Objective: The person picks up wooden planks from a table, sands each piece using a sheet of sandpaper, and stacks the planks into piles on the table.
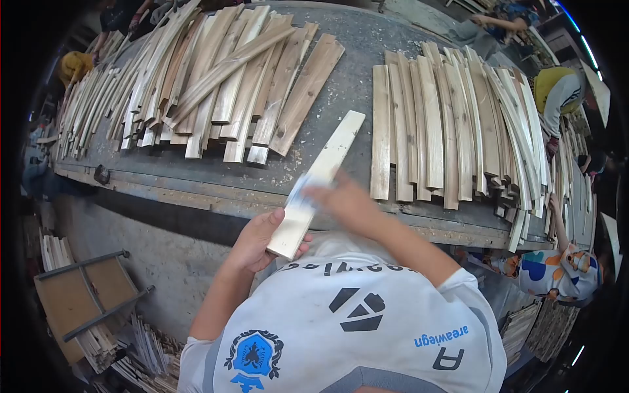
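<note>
My left hand [257,238] grips the near end of a pale wooden slat [331,150], thumb on top and fingers curled beneath. The slat tilts up and away from my body, its far end over the dark worktable [262,177]. At the slat's middle, my right hand [341,200] is smeared by motion. Under its fingers shows a blurred white-and-blue thing [303,190] against the slat's face; its kind cannot be made out. Small dark marks dot the slat near its far end.
Many slats lie in a pile [223,85] at the left and another pile [452,124] at the right. Wood chips litter the tabletop. A metal-framed board [92,288] stands lower left. Other people work around the table, including one in a patterned top [560,272] at right.
</note>
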`<state>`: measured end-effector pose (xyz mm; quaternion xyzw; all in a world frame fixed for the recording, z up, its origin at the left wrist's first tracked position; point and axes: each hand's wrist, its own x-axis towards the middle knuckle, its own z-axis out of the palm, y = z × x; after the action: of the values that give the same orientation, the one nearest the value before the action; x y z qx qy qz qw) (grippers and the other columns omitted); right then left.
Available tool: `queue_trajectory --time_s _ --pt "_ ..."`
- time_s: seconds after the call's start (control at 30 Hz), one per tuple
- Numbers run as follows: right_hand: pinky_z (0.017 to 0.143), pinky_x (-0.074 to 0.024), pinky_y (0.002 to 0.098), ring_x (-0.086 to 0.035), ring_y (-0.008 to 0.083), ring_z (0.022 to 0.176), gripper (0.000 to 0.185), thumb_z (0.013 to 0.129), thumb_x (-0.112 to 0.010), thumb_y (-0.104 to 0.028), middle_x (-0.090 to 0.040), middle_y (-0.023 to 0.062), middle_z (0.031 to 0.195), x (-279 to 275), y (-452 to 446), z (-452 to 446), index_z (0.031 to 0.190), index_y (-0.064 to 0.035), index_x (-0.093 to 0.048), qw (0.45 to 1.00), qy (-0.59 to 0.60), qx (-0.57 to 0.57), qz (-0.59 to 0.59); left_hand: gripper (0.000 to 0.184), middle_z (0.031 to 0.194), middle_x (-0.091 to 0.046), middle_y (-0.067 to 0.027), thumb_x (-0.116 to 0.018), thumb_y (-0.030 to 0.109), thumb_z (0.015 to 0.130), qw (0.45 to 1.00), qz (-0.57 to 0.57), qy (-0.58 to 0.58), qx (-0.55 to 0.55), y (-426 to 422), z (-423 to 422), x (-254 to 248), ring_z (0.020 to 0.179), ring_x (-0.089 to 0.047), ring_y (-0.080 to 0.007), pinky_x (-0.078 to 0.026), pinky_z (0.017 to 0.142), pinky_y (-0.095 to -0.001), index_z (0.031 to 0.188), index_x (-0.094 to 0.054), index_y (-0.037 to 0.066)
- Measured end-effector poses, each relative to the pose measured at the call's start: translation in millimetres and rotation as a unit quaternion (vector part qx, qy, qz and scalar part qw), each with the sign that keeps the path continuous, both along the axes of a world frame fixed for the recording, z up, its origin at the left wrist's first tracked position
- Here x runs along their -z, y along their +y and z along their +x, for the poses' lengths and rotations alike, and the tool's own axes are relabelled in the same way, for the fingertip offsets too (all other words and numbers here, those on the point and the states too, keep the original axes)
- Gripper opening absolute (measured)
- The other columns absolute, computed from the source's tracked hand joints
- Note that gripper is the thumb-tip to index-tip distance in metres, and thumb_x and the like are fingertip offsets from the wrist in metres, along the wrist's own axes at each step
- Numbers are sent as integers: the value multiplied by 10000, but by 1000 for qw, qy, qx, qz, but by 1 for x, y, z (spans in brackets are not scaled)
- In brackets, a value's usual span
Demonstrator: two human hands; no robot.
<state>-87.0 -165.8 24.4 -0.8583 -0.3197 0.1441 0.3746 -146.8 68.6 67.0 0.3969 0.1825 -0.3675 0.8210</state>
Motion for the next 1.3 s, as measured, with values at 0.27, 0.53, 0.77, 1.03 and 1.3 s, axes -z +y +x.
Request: queue_trajectory --time_s 0.27,0.53,0.77,1.03,1.3 --pt "1150 -254 536 -536 258 1248 578 839 -529 10 -608 105 1286 -20 -6 -14 1390 -149 -453 996 -65 -52 -26 473 961 -682 -214 -518 378 982 1000 26 -9 13 -1 -4 -1 760 -710 -247 -603 652 -333 1191 -529 -46" --pt "1146 -220 576 -564 224 1215 553 851 -508 -13 -611 106 1272 -15 -12 -9 1390 -121 -445 986 -144 -82 -18 426 962 -682 -206 -502 351 996 998 65 -12 13 -6 2 -5 773 -713 -246 -600 650 -313 1154 -558 -41" --pt "1140 -277 504 -592 279 1171 480 877 -454 -2 -616 155 1246 -31 -4 -15 1350 -76 -490 985 -133 -98 47 432 964 -676 -220 -511 354 989 1000 -14 2 6 -4 1 -3 787 -713 -253 -601 644 -297 1180 -528 -34" --pt "1160 -257 484 -453 362 1303 599 851 -482 -4 -534 162 1362 -25 16 2 1436 -103 -403 994 81 -52 51 395 678 -588 -103 -694 159 836 983 -152 44 89 37 -27 33 488 -573 -122 -419 361 -180 1138 -463 50" --pt "1168 -213 524 -437 348 1321 541 874 -424 22 -527 74 1391 98 -3 74 1377 -165 -497 998 -56 40 -3 514 602 -540 -72 -694 112 764 960 -256 114 7 77 -64 33 418 -474 -68 -366 319 -186 1199 -437 16"
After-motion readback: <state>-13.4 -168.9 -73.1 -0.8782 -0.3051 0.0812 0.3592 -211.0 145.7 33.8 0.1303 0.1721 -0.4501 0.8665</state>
